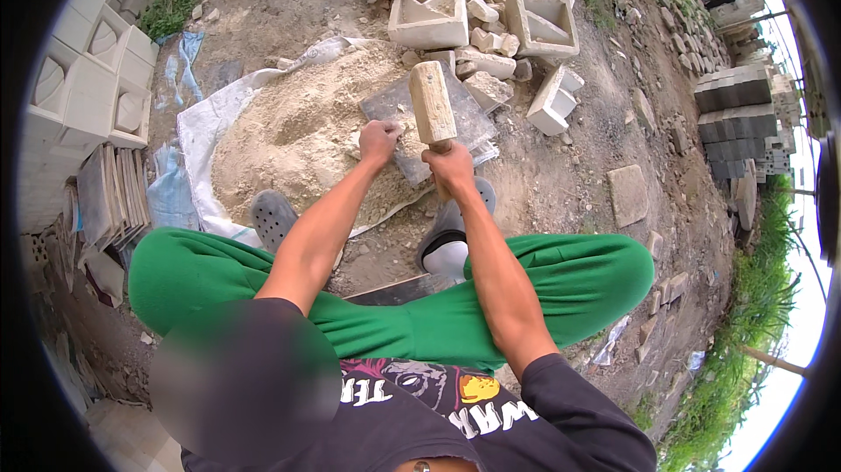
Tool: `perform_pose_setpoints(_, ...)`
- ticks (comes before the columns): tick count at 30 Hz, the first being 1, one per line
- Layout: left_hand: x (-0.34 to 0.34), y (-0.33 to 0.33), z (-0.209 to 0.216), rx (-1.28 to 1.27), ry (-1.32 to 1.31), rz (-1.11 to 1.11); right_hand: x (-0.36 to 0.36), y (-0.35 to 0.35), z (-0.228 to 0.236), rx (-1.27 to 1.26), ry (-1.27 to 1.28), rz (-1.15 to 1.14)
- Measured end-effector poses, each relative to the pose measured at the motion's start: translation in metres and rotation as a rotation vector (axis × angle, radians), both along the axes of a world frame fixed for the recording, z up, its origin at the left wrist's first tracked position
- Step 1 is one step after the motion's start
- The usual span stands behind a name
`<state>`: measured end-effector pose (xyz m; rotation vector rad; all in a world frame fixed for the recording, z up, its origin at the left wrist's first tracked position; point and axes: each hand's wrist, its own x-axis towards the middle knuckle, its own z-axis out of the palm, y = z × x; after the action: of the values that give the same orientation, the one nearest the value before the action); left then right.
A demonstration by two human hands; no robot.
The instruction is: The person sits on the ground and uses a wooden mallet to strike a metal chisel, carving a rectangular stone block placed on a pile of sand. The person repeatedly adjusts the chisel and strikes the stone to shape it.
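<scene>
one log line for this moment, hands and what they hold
left hand: on grey slab | right hand: grips wooden mallet, raised | sand pile beside slab | person seated

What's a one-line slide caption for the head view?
Seated person's right hand grips a wooden mallet over a grey slab; left hand rests by the sand pile.

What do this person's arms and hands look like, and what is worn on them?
Both forearms are bare, coming out of short black sleeves that end near the elbow. The left hand and right hand wear no gloves; no watch, ring or band shows on either wrist. The shirt has a colourful print on its front.
</scene>
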<state>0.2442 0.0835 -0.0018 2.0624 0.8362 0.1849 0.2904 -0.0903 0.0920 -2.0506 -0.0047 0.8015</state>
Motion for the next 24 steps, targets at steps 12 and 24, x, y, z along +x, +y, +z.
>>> perform_pose_setpoints(12,-0.001,0.004,0.012,-0.123,0.037,0.04,-0.004,0.005,-0.037,-0.094,-0.244,0.076)
perform_pose_setpoints(24,-0.003,0.001,0.008,-0.098,-0.002,0.07,-0.009,0.01,-0.024,-0.174,-0.19,0.098)
